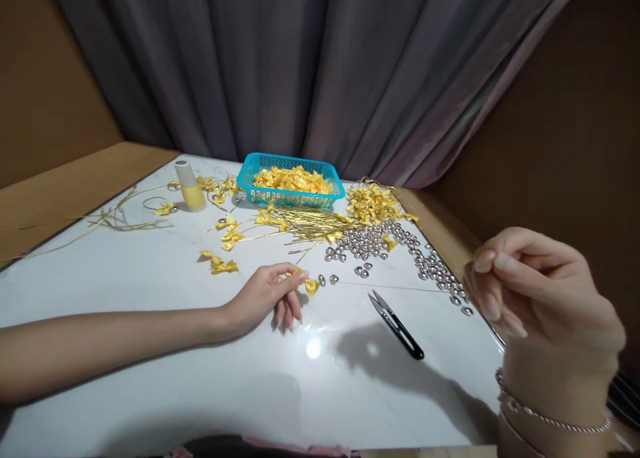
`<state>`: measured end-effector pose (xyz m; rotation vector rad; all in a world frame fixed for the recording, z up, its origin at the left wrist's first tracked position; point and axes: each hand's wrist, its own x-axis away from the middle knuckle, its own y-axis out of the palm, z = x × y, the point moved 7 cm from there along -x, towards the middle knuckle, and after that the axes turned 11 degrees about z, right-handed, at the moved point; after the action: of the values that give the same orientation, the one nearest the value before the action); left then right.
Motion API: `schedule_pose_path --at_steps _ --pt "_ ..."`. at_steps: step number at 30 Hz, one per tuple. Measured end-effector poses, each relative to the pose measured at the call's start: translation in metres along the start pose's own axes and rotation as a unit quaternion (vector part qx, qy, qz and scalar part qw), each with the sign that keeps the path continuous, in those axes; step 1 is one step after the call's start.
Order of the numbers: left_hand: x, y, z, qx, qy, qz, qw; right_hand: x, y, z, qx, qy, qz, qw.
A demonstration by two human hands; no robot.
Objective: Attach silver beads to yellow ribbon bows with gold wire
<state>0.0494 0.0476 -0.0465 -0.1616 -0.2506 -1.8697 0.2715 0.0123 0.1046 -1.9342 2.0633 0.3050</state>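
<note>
My left hand [280, 291] rests low over the white table, thumb and forefinger pinched on a yellow ribbon bow [312, 286]. Just right of the bow are two silver beads [334, 279]. From there a thin gold cord [395, 287] stretches rightward, almost straight, to my right hand [545, 291]. That hand is raised near the camera, thumb and fingertips pressed together; the cord's end between them is too fine to see clearly. Whether the beads are threaded on the cord I cannot tell. Black-handled thread snips [397, 328] lie below the cord, blades pointing up and left.
A turquoise basket [292, 199] of yellow bows stands at the back. Beside it are a bottle [191, 188], a bundle of gold cords [310, 223] and a heap of corded bows [375, 203]. Loose silver beads [367, 240] spread along the right edge. Loose bows [219, 265] lie left.
</note>
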Motion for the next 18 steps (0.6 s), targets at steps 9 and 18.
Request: schedule_pose_path --at_steps 9,18 --pt "-0.001 -0.006 0.005 0.091 -0.012 0.044 0.995 0.027 0.041 -0.019 -0.033 0.035 -0.147 0.988" --pt "0.000 -0.008 0.006 0.099 -0.006 0.050 0.994 0.037 0.066 -0.023 -0.075 0.147 -0.203 0.965"
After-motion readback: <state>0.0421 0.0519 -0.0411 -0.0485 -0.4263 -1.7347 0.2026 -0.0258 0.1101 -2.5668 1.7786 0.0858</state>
